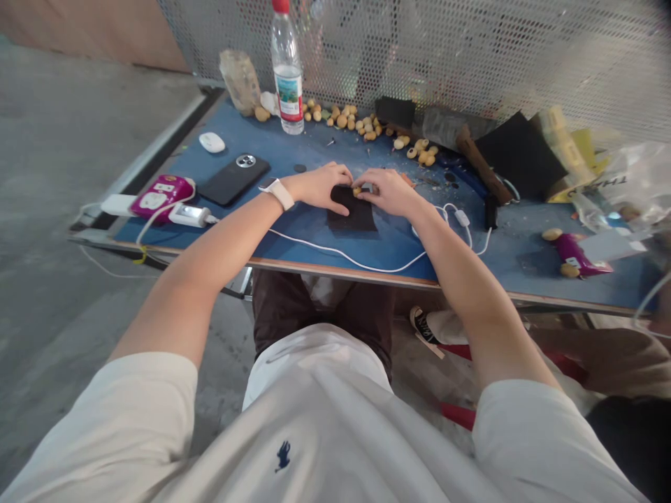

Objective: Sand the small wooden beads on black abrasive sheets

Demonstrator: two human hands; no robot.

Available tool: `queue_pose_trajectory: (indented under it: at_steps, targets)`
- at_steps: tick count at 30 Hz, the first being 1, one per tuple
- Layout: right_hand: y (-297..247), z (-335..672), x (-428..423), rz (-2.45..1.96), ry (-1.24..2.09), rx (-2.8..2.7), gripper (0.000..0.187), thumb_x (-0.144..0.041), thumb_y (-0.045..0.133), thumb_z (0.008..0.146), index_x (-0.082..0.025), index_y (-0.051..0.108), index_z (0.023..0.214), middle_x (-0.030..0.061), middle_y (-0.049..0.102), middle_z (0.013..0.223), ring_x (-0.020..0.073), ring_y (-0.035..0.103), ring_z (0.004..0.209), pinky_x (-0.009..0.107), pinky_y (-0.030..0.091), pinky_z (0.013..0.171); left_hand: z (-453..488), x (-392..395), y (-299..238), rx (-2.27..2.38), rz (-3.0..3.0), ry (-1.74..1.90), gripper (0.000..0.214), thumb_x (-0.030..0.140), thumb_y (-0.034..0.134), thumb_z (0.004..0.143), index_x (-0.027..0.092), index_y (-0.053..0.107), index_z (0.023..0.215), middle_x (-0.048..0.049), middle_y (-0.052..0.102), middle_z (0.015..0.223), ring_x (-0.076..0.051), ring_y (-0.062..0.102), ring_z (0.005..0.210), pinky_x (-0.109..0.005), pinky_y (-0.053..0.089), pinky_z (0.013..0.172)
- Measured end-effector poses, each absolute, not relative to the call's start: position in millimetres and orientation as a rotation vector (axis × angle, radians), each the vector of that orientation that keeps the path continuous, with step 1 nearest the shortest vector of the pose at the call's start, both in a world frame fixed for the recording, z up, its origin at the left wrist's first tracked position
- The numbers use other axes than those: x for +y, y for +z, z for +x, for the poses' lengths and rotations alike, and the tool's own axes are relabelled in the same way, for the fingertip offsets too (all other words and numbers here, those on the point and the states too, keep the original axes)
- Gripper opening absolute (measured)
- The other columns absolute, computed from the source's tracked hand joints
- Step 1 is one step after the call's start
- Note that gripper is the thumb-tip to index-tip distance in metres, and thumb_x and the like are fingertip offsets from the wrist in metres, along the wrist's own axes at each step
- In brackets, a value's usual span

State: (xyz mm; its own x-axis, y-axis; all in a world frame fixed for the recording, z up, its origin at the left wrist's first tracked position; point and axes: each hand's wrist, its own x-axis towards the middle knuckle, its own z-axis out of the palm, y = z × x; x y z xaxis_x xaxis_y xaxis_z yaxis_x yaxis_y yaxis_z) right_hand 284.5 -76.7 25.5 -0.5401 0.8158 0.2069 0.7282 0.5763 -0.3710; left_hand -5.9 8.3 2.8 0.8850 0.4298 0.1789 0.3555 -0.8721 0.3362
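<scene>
Pale shirt: worn nearest the camera, on the near side of the black sheet, and marked with a small dark emblem.
Black sheet: laid flat on the blue tabletop and partly covered by the hands.
Left hand: placed over the left part of the black sheet; its fingers are loosely bent and released, and its thumb is spread well away from them. A white-banded watch is worn at the wrist.
Right hand: reached in over the far right part of the black sheet; a tan piece is pinched between its thumb and fingertips.
Tan piece: held at the far part of the black sheet; whether the two are touching cannot be told.
White cable: run across the near side of the black sheet.
Phone: laid left of the black sheet, lenses upward.
Purple socket block: set well to the left of the black sheet.
Bottle: stood upright beyond the black sheet, to its left, topped with a red cap.
Loose tan pieces: strewn beyond the black sheet, along a perforated screen.
Brown trousers: worn by another person, well right of the black sheet.
</scene>
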Motion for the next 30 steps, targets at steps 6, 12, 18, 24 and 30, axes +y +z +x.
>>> queue_pose_trajectory:
  at_steps: [6, 12, 18, 24, 30]
  targets:
    - [35.0, 284.5, -84.8, -1.275, 0.376, -2.498, 0.036, -0.060, 0.090, 0.115, -0.036, 0.099, 0.140, 0.0115, 0.094, 0.126, 0.0448, 0.082, 0.123, 0.066, 0.062, 0.123, -3.1, 4.0, 10.6, 0.633, 2.726, 0.255, 0.094, 0.095, 0.085, 0.098, 0.027, 0.090, 0.164, -0.0184, 0.074, 0.180, -0.052, 0.061, 0.170, -0.061, 0.041, 0.154]
    - [30.8, 279.1, -72.4, -1.342, 0.263, -2.465, 0.045, -0.065, 0.094, 0.113, -0.032, 0.097, 0.144, 0.0164, 0.093, 0.136, 0.0495, 0.081, 0.134, 0.069, 0.062, 0.126, -3.4, 5.1, 10.1, 0.648, 2.732, 0.244, 0.095, 0.094, 0.084, 0.098, 0.026, 0.089, 0.164, -0.0171, 0.073, 0.183, -0.052, 0.061, 0.172, -0.062, 0.039, 0.155]
    - [37.1, 281.5, -77.7, -1.296, 0.343, -2.549, 0.027, -0.057, 0.094, 0.114, -0.033, 0.099, 0.126, 0.0096, 0.095, 0.124, 0.0423, 0.085, 0.123, 0.061, 0.063, 0.121, -2.6, 5.6, 7.1, 0.616, 2.741, 0.279, 0.090, 0.092, 0.087, 0.097, 0.026, 0.092, 0.159, -0.0190, 0.077, 0.179, -0.048, 0.067, 0.168, -0.057, 0.044, 0.153]
    - [32.7, 277.4, -69.4, -1.325, 0.223, -2.486, 0.028, -0.053, 0.088, 0.117, -0.032, 0.101, 0.132, 0.0140, 0.094, 0.129, 0.0453, 0.083, 0.131, 0.060, 0.064, 0.117, -4.5, 7.1, 5.2, 0.618, 2.754, 0.312, 0.084, 0.090, 0.089, 0.097, 0.029, 0.094, 0.156, -0.0161, 0.080, 0.177, -0.047, 0.068, 0.167, -0.056, 0.046, 0.151]
    - [34.2, 282.7, -77.4, -1.278, 0.287, -2.550, 0.029, -0.059, 0.093, 0.115, -0.037, 0.102, 0.131, 0.0091, 0.095, 0.122, 0.0430, 0.085, 0.124, 0.062, 0.064, 0.118, -4.2, 3.9, 9.2, 0.621, 2.737, 0.248, 0.087, 0.089, 0.087, 0.098, 0.029, 0.092, 0.161, -0.0170, 0.076, 0.181, -0.049, 0.065, 0.169, -0.058, 0.043, 0.152]
